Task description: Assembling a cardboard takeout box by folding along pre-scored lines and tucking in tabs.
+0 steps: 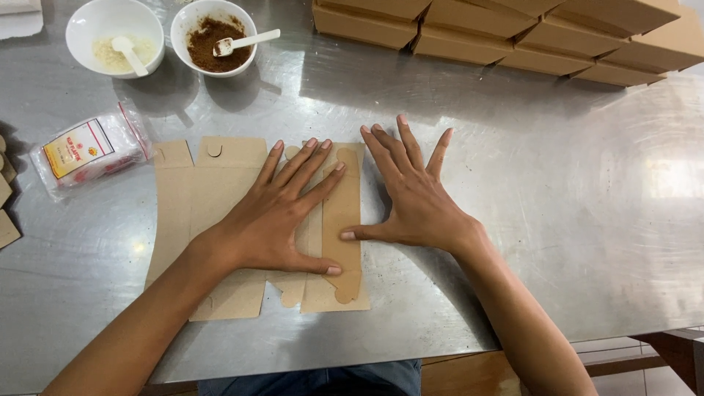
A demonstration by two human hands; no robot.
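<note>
**Inspector:** Report the position of the hands.

**Assistant:** Both lie flat, palms down, fingers spread wide; neither grips anything. The left hand (282, 220) presses on the flat cardboard box blank (213, 213), fingers pointing toward one o'clock, thumb stretched across a narrow folded strip (343, 220) of the same cardboard. The right hand (414, 202) rests mostly on the bare steel counter (557, 220), fingers pointing to twelve o'clock, and its thumb tip touches the strip's right edge.

**Inspector:** Where does the blank lie?

**Assistant:** Flat on the counter, directly before the person, at centre-left of the view. Its cut flaps and rounded tabs show at the twelve and six o'clock edges. The folded strip runs along its three o'clock side.

**Inspector:** Surroundings?

**Assistant:** At eleven o'clock from the blank stand two white bowls, just beside each other. The left bowl (95, 22) holds a pale crumbly substance, the right bowl (192, 18) a brown powder; each has a white spoon in it. At nine to ten o'clock lies a clear plastic packet (84, 154) with a white, yellow and red label, near the blank's corner but apart from it. At one to two o'clock, well apart from the hands, sit rows of closed brown cardboard boxes (513, 29), stacked close together. Scraps of cardboard (6, 213) show at the far nine o'clock edge.
</note>
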